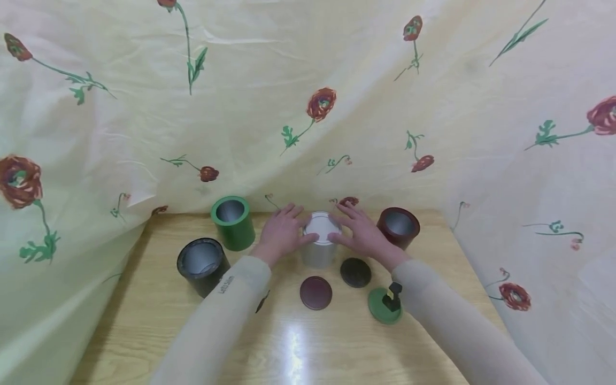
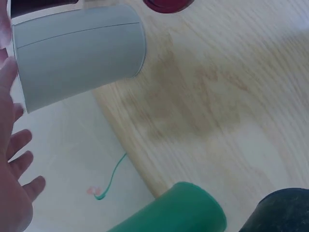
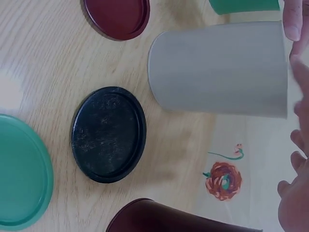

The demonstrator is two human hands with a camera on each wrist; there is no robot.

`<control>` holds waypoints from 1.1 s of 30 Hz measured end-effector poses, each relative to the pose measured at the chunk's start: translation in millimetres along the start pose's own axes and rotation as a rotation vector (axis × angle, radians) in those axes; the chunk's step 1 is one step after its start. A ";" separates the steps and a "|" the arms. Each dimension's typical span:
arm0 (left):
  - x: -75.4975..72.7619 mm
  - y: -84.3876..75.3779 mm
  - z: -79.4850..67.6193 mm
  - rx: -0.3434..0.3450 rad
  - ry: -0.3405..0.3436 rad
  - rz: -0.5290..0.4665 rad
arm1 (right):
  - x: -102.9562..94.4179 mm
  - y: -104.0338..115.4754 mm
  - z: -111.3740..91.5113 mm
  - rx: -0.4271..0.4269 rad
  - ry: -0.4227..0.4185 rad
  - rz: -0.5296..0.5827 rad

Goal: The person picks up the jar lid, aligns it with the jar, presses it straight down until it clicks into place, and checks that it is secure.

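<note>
Left grip (image 1: 283, 233) and right grip (image 1: 364, 235) are unclenched, fingers spread; the white can (image 1: 319, 256) stands between them, thumbs on its top (image 1: 321, 220), presumably for even pressure; black lid (image 1: 355, 272) lies nearer the wearer.

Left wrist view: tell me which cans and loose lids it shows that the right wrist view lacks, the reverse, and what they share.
Only the left wrist view: the black can. Only the right wrist view: the black lid and the green lid. Both: the pale can, the dark red lid and the green can. The dark red can is plain in the right view; a dark shape at the left view's top edge may be it.
</note>
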State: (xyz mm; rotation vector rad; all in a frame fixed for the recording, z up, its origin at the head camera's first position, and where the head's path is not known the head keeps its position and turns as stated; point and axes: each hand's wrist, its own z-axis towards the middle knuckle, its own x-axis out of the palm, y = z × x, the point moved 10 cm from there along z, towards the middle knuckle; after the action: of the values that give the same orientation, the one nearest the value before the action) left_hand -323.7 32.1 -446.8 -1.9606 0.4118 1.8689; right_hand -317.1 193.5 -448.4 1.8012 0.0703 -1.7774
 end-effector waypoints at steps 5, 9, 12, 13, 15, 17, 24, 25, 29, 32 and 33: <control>-16.8 1.3 -7.6 0.028 -0.059 -0.071 | -11.8 2.1 -7.7 -0.040 -0.052 0.023; -23.6 5.8 -17.0 0.053 -0.091 -0.111 | -18.9 6.4 -17.1 -0.073 -0.078 0.010; -24.2 8.6 -25.4 0.073 -0.112 -0.129 | -22.8 8.3 -26.5 -0.085 -0.094 0.006; -24.5 9.2 -28.7 0.080 -0.120 -0.135 | -23.3 8.7 -29.8 -0.089 -0.098 0.009; -23.6 10.7 -35.5 0.086 -0.129 -0.146 | -24.3 8.7 -36.5 -0.095 -0.108 0.017; -21.2 11.6 -41.5 0.090 -0.130 -0.137 | -23.7 7.5 -43.3 -0.092 -0.115 0.025; -1.3 17.9 -61.1 0.088 -0.102 -0.101 | -7.2 3.8 -64.1 -0.080 -0.103 0.025; 1.0 17.7 -63.4 0.093 -0.102 -0.105 | -4.7 3.8 -66.6 -0.081 -0.098 0.021; 11.3 17.0 -72.4 0.106 -0.098 -0.116 | 7.3 2.7 -75.4 -0.081 -0.079 0.013; 20.0 17.2 -77.9 0.105 -0.092 -0.118 | 16.5 1.4 -80.5 -0.082 -0.075 0.016; 23.1 17.2 -79.7 0.104 -0.091 -0.125 | 19.6 1.5 -82.4 -0.086 -0.078 0.012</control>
State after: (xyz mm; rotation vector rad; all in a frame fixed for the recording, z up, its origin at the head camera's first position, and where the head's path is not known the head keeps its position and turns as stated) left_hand -260.3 -19.6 -469.1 -1.7845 0.3448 1.8126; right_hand -240.9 221.5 -472.3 1.6680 0.1031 -1.8067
